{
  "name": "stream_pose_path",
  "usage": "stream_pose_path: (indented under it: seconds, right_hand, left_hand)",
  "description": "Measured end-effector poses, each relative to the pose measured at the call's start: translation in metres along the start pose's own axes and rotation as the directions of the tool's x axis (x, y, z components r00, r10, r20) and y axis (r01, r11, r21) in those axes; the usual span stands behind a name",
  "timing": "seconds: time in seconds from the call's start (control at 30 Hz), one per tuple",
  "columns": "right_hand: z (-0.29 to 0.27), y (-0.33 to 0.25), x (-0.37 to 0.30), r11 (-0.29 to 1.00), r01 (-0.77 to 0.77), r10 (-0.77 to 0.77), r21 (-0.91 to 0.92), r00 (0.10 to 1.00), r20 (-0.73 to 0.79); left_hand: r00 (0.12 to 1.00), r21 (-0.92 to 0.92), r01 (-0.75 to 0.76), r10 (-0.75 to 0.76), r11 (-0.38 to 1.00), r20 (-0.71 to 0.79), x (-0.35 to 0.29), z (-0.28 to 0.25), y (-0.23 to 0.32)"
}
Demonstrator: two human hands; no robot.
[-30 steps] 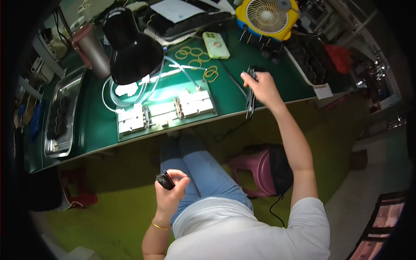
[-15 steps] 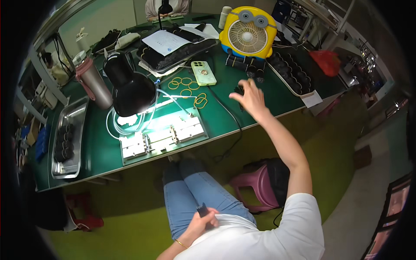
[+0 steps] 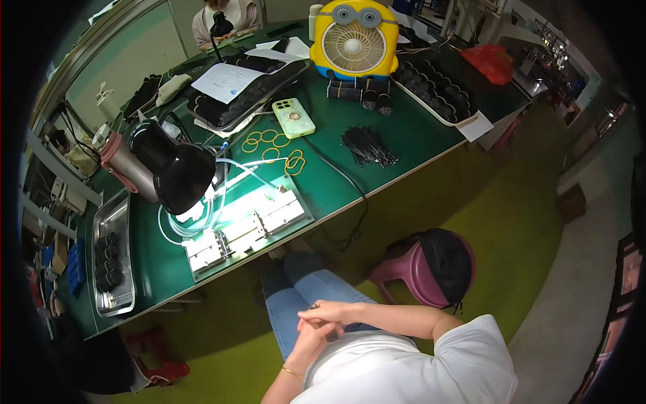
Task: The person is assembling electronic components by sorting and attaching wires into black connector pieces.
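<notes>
My two hands meet low over my lap. My left hand (image 3: 313, 342) is closed around a small dark bundle (image 3: 333, 336), mostly hidden by the fingers. Over the top of it lies my right hand (image 3: 330, 312), with its fingers bent against the left one. Whatever is between those fingers is too small to make out. On the green table, a loose pile of thin black strips with shiny ends (image 3: 369, 145) lies near the front edge. Left of it, a clamping fixture on a metal plate (image 3: 250, 225) sits under a black desk lamp (image 3: 183, 176).
Yellow rubber bands (image 3: 270, 155) and a phone (image 3: 293, 118) lie behind the fixture. A yellow fan (image 3: 352, 46) stands at the back. Metal trays with black rolls flank the table, one at left (image 3: 128, 283). A pink stool (image 3: 431, 269) stands at right. Another person (image 3: 232, 20) sits opposite.
My right hand has come back from the black strips on the table to my left hand at my lap. The view has turned, so the table appears shifted left and tilted.
</notes>
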State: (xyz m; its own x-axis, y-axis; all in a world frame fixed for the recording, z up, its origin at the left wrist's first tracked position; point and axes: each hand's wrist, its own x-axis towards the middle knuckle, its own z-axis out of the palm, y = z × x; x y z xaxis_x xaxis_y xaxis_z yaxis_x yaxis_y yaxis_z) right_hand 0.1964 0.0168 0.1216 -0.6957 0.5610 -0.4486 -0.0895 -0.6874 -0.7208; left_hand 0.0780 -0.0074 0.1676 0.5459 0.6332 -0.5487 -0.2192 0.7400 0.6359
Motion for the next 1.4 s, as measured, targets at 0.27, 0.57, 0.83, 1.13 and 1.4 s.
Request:
stream_pose_path:
  seconds: [0.27,0.57,0.83,1.13,1.4]
  right_hand:
    - [0.015,-0.007,0.013,0.99,-0.001,-0.048,-0.14,0.936,-0.348]
    - [0.008,-0.047,0.0,0.651,0.188,-0.326,-0.736,0.944,-0.046]
    - [0.019,-0.049,-0.003,0.642,0.138,-0.398,-0.754,0.9,-0.174]
    - [0.021,-0.087,0.017,0.791,0.229,-0.53,-0.567,0.72,-0.448]
    - [0.029,-0.099,0.023,0.836,0.333,-0.537,-0.436,0.655,-0.532]
  left_hand:
    - [0.99,0.368,-0.097,0.126,0.925,-0.056,0.005,-0.031,-0.007]
    - [0.986,-0.046,0.163,-0.161,0.986,0.053,-0.012,-0.033,-0.03]
    - [0.996,0.139,0.064,-0.072,0.988,0.049,-0.014,-0.034,-0.03]
    - [0.948,-0.253,-0.319,0.311,0.913,-0.073,0.02,-0.044,0.035]
    - [0.932,-0.394,-0.361,0.324,0.845,-0.161,0.022,-0.035,0.045]
